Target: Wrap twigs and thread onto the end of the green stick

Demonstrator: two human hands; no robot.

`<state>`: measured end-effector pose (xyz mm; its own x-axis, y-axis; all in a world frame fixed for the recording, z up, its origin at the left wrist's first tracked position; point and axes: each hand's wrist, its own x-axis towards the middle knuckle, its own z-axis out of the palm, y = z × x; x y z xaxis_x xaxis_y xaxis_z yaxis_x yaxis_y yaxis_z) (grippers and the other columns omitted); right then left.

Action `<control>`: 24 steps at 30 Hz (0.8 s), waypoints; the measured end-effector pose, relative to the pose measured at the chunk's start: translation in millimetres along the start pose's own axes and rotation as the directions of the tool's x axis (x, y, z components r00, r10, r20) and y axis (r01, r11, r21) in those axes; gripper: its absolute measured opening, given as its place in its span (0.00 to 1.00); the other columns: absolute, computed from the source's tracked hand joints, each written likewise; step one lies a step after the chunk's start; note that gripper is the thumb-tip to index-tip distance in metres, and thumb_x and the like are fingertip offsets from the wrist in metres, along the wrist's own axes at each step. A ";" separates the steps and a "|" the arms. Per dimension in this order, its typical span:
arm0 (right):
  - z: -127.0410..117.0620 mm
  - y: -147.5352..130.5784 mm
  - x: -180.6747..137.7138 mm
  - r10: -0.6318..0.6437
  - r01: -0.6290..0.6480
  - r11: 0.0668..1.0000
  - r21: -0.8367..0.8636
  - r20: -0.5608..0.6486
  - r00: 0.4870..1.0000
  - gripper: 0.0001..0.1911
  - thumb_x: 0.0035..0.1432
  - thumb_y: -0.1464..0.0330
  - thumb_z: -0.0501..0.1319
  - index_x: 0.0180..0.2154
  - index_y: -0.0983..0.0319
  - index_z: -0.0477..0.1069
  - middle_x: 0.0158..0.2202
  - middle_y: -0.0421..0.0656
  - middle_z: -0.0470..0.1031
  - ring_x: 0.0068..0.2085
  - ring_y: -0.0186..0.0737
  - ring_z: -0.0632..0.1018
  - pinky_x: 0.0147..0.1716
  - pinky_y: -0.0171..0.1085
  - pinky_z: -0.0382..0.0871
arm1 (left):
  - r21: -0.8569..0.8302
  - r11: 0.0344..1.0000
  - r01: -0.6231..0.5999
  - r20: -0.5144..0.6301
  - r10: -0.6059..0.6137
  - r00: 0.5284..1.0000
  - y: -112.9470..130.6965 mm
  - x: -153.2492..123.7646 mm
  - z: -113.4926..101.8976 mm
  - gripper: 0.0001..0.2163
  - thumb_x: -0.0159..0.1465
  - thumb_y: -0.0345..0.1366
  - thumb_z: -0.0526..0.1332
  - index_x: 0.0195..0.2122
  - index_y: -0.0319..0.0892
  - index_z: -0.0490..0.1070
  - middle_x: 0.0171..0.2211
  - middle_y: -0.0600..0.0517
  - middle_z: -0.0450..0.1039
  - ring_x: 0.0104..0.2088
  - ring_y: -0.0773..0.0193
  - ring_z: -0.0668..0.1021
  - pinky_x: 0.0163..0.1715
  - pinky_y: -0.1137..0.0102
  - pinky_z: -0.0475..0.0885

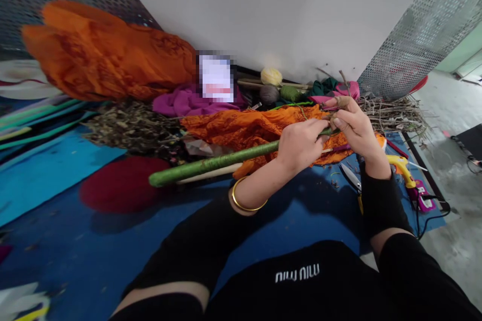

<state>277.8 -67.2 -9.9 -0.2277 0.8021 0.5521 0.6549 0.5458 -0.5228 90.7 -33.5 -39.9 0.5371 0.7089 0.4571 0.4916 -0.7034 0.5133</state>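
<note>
A long stick wrapped in green yarn [214,163] slants across the middle of the view. My left hand [301,144] is closed around it toward its right end. At that end the fingers of my right hand [356,128] are pinched together beside my left fingertips. A bare brown twig [344,83] sticks up above my right hand; whether it belongs to the wrapped stick I cannot tell. The exact spot between the fingertips is hidden. Under both hands lies a crumpled orange patterned cloth [263,128].
Scissors [351,176] and a yellow glue gun [402,168] lie at the right on the blue table [293,220]. Behind are yarn balls [271,76], twigs [395,113] and purple cloth [184,103]. Dry leaves [131,128] and a dark red round piece [124,183] are at left.
</note>
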 end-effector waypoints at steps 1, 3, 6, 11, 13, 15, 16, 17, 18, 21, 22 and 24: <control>0.3 -1.8 0.1 -0.005 0.005 1.000 0.023 -0.016 1.000 0.21 0.74 0.56 0.57 0.31 0.58 0.76 0.53 0.49 0.77 0.55 0.47 0.80 0.55 0.47 0.77 | -0.001 1.000 -0.003 -0.010 0.003 1.000 -1.0 0.3 0.2 0.11 0.67 0.30 0.67 0.50 0.45 0.83 0.46 0.49 0.87 0.46 0.53 0.88 0.45 0.65 0.81; -0.7 -7.7 0.2 0.006 0.004 0.995 0.099 -0.098 0.995 0.18 0.72 0.57 0.61 0.30 0.57 0.78 0.50 0.47 0.78 0.54 0.46 0.80 0.55 0.48 0.78 | -0.018 1.000 -0.008 -0.045 0.007 0.999 -2.4 0.7 -0.6 0.13 0.67 0.29 0.67 0.51 0.44 0.83 0.47 0.48 0.87 0.47 0.52 0.88 0.47 0.64 0.81; -8.4 -15.2 -0.1 0.100 0.013 0.951 0.310 -0.347 0.933 0.14 0.67 0.61 0.67 0.28 0.57 0.79 0.44 0.43 0.79 0.47 0.41 0.82 0.54 0.44 0.78 | -0.062 0.998 -0.018 -0.105 0.011 0.994 -2.7 1.0 -5.1 0.14 0.67 0.29 0.67 0.52 0.43 0.83 0.50 0.48 0.87 0.50 0.53 0.87 0.51 0.63 0.81; -33.7 -2.3 -2.2 0.495 -0.114 0.586 0.802 -0.243 0.834 0.19 0.55 0.58 0.76 0.23 0.59 0.73 0.35 0.39 0.78 0.36 0.32 0.82 0.43 0.34 0.81 | -0.107 0.994 -0.003 -0.119 -0.010 0.993 -1.4 1.7 -14.8 0.13 0.67 0.30 0.68 0.52 0.45 0.83 0.50 0.49 0.87 0.51 0.54 0.87 0.54 0.63 0.80; -43.1 8.9 -4.1 0.598 -0.217 0.419 0.882 -0.088 0.797 0.20 0.54 0.58 0.77 0.23 0.59 0.70 0.33 0.38 0.78 0.35 0.32 0.82 0.37 0.32 0.82 | -0.116 0.993 0.000 -0.132 -0.015 0.991 -1.3 2.8 -17.3 0.13 0.67 0.30 0.67 0.52 0.45 0.83 0.51 0.49 0.86 0.52 0.54 0.86 0.55 0.62 0.80; -50.1 19.3 -6.1 0.644 -0.253 0.352 0.901 -0.037 0.764 0.20 0.56 0.60 0.76 0.25 0.58 0.68 0.32 0.37 0.78 0.35 0.31 0.82 0.34 0.31 0.82 | -0.122 0.993 0.009 -0.144 -0.027 0.989 -1.4 4.0 -19.2 0.14 0.67 0.29 0.67 0.53 0.44 0.83 0.51 0.49 0.86 0.53 0.53 0.86 0.55 0.62 0.80; -52.5 23.8 -6.9 0.655 -0.251 0.338 0.907 -0.035 0.755 0.19 0.57 0.61 0.75 0.25 0.58 0.68 0.32 0.36 0.78 0.34 0.30 0.82 0.33 0.29 0.81 | -0.128 0.992 0.015 -0.143 -0.033 0.989 -1.5 4.6 -20.1 0.14 0.67 0.29 0.67 0.52 0.45 0.83 0.51 0.49 0.86 0.52 0.53 0.86 0.55 0.62 0.80; -54.1 27.9 -7.5 0.661 -0.248 0.320 0.914 -0.027 0.750 0.18 0.58 0.62 0.75 0.26 0.58 0.68 0.32 0.36 0.78 0.32 0.28 0.81 0.31 0.28 0.80 | -0.137 0.990 0.019 -0.137 -0.038 0.990 -1.6 5.1 -21.1 0.14 0.66 0.29 0.68 0.52 0.45 0.83 0.51 0.49 0.86 0.52 0.53 0.86 0.55 0.62 0.80; -54.8 31.9 -7.7 0.662 -0.243 0.299 0.923 -0.018 0.749 0.17 0.58 0.62 0.75 0.27 0.58 0.69 0.32 0.35 0.78 0.29 0.25 0.79 0.29 0.26 0.78 | -0.150 0.988 0.024 -0.124 -0.043 0.991 -1.6 5.4 -22.1 0.14 0.66 0.29 0.68 0.52 0.46 0.83 0.51 0.50 0.86 0.52 0.53 0.86 0.54 0.62 0.80; -50.1 43.3 -6.6 0.659 -0.263 0.284 0.922 0.011 0.752 0.16 0.58 0.61 0.75 0.29 0.59 0.70 0.31 0.32 0.76 0.17 0.18 0.60 0.16 0.23 0.64 | -0.196 0.980 0.036 -0.077 -0.052 0.996 -1.4 5.7 -26.2 0.14 0.65 0.29 0.70 0.51 0.46 0.84 0.49 0.50 0.87 0.51 0.52 0.86 0.54 0.62 0.80; -46.3 46.9 -5.8 0.667 -0.290 0.324 0.901 0.001 0.745 0.16 0.58 0.60 0.74 0.29 0.59 0.69 0.29 0.32 0.74 0.16 0.19 0.55 0.14 0.24 0.60 | -0.210 0.977 0.036 -0.071 -0.052 0.996 -1.3 5.5 -27.7 0.14 0.65 0.29 0.70 0.51 0.46 0.84 0.49 0.50 0.87 0.51 0.52 0.86 0.54 0.61 0.80; -36.1 52.3 -4.0 0.691 -0.372 0.507 0.777 -0.110 0.714 0.17 0.61 0.58 0.69 0.27 0.58 0.67 0.26 0.33 0.71 0.18 0.23 0.57 0.15 0.27 0.59 | -0.237 0.971 0.020 -0.084 -0.041 0.996 -1.4 4.9 -30.9 0.14 0.65 0.30 0.70 0.51 0.45 0.84 0.49 0.49 0.87 0.51 0.52 0.86 0.54 0.62 0.80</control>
<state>339.0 -50.6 -16.0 0.3689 0.9236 0.1042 -0.1433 0.1673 -0.9754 71.5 -27.5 -16.0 0.4572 0.7391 0.4946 0.3258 -0.6567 0.6801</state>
